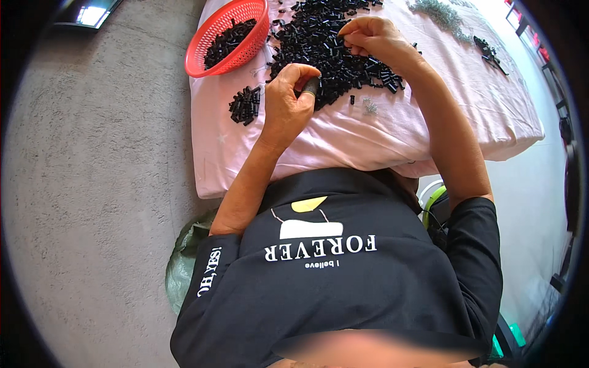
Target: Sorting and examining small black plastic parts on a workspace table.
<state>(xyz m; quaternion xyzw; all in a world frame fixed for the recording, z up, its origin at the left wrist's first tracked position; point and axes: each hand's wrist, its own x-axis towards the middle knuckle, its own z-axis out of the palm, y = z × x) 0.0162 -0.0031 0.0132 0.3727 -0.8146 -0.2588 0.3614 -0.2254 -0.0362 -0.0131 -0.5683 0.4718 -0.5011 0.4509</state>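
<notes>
A wide pile of small black tube-shaped pieces lies on a table covered with pink cloth. At its near left edge, my left hand is closed, its index finger curled against a thumb that wears a dark cover. Whatever it pinches is too small or hidden to name. My right hand hovers over the pile's right side, thumb and index finger pressed together; what is between them cannot be made out. Below the pile sits a little cluster of tiny silvery pieces.
A red plastic basket with more black pieces stands at the table's left edge. Near it is a small black heap. Silvery pieces and a few black ones lie far right. A green bag rests on the floor.
</notes>
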